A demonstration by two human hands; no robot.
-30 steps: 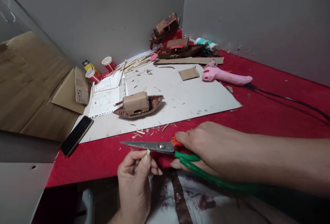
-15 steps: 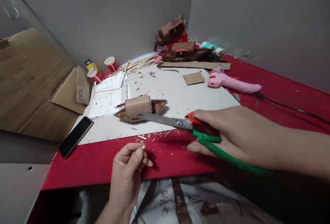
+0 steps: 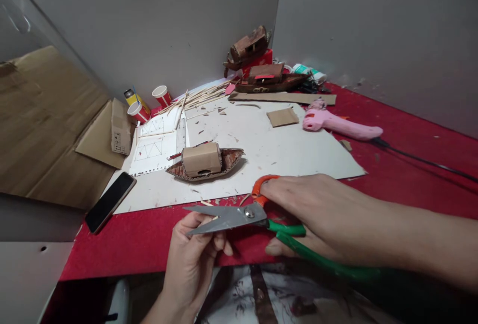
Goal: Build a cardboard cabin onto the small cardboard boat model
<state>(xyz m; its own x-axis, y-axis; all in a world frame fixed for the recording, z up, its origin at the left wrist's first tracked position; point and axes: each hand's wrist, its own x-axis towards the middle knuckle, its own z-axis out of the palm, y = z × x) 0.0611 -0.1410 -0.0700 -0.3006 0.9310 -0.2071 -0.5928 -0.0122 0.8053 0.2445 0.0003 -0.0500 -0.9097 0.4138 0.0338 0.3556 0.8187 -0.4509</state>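
Note:
My right hand (image 3: pixel 317 209) grips a pair of scissors (image 3: pixel 239 214) with orange and green handles, its blades parted and pointing left. The blades reach over the fingertips of my left hand (image 3: pixel 194 254), which is closed in a pinch. Between those fingertips is a small pale piece of wooden stick (image 3: pixel 214 218), mostly hidden by the blades and fingers. Just beyond the hands, a small cardboard model boat (image 3: pixel 205 162) with a brown hull and a tan arched cabin rests on the white board (image 3: pixel 261 150).
A black phone (image 3: pixel 111 202) lies at left, near the cardboard (image 3: pixel 48 130). Paper cups (image 3: pixel 162 96), thin wooden sticks (image 3: pixel 197 95) and finished model boats (image 3: pixel 265 77) stand at the back. A pink glue gun (image 3: pixel 341 124) with a black cord lies right, near a cardboard square (image 3: pixel 283 117).
My right hand has brought the scissors down and left, from in front of the boat to my left fingertips. The blades have opened. My left hand has shifted slightly right and down.

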